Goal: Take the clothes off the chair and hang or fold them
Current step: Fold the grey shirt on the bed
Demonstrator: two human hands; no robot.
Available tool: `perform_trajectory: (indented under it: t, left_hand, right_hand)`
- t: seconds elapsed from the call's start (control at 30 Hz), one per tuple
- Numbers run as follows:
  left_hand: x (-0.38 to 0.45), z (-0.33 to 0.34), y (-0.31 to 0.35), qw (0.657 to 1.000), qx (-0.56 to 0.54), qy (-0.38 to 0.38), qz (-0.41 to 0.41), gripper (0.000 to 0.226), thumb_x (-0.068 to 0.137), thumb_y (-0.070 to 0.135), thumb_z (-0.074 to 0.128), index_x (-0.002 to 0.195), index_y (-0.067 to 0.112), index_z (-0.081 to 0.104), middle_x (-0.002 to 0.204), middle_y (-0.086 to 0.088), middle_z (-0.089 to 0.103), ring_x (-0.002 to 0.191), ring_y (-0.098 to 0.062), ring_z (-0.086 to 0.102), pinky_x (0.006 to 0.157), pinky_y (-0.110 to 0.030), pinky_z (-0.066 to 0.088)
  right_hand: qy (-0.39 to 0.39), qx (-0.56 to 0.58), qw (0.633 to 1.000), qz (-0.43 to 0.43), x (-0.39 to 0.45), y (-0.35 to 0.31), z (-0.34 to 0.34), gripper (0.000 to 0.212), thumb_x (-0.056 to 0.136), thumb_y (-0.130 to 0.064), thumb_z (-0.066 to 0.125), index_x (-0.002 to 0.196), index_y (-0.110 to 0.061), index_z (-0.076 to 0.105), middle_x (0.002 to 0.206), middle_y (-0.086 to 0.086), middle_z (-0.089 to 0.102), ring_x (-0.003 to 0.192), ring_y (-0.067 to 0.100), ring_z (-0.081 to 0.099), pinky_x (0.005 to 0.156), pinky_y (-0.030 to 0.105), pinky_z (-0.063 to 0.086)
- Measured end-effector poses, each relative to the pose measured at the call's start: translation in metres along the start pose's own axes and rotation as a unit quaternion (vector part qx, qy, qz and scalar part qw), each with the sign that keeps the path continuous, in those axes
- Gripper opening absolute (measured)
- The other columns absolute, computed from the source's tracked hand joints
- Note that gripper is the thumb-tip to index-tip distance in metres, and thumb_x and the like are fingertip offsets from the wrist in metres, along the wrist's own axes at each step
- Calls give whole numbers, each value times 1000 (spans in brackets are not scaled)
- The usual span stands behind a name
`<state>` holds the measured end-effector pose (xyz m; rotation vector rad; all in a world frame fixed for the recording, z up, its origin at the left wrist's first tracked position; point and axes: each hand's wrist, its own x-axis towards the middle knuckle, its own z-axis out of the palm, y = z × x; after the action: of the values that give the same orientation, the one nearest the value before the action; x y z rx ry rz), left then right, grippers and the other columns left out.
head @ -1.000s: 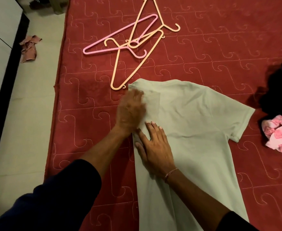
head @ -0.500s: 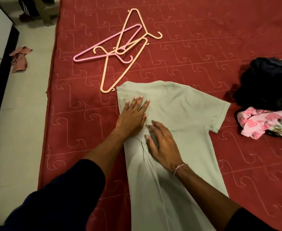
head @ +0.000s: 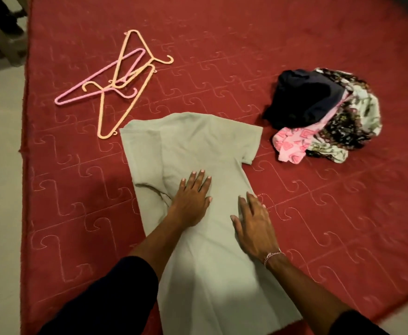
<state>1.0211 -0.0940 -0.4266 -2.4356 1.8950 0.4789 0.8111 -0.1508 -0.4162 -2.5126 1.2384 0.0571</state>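
Shirt (head: 205, 151) flat on red bed (head: 343, 213), left sleeve folded in. Head view: left hand (head: 190, 201) slid down from folded edge to mid-shirt, right hand (head: 253, 228) shifted out to right edge; fingers of both straight, pressing, gripping nothing. Probably right-side fold next. Hangers (head: 118, 83) unused, clothes pile (head: 323, 117) waiting. Shirt hem cut off, chair hidden.

Left hand (head: 191, 201) slid from the folded sleeve edge down to mid-shirt (head: 210, 146), flat. Right hand (head: 253, 226) shifted away from beside the left to the shirt's right edge. Clothes pile (head: 323, 117) now fully in view beyond the right hand.
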Motion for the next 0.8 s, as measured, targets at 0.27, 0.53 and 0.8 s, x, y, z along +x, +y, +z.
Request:
perform_trajectory:
  t: [0.27, 0.53, 0.8]
  left_hand:
    - [-22, 9, 66, 996, -16, -28, 87, 63, 104, 42, 39, 159, 23, 15, 167, -9, 4, 154, -28, 4, 122, -48, 8]
    - [-16, 41, 123, 998, 57, -4, 32, 64, 106, 46, 23, 159, 20, -1, 166, -14, -7, 152, -36, -6, 120, -61, 2]
    - [9, 15, 140, 981, 119, 76, 134, 69, 96, 10, 55, 155, 26, 25, 163, -13, 21, 131, -32, 45, 94, -47, 48]
  right_hand:
    - [31, 14, 987, 159, -70, 29, -17, 33, 104, -45, 40, 116, -15, 47, 96, 9, 66, 83, 31, 65, 63, 37, 44]
    - [31, 20, 980, 194, -102, 73, -15, 42, 103, -59, 29, 104, -20, 47, 70, -3, 56, 62, 23, 56, 61, 35, 47]
    - [27, -8, 990, 135, -138, 102, -12, 45, 101, -63, 31, 94, -22, 48, 66, -4, 56, 58, 21, 60, 58, 35, 50]
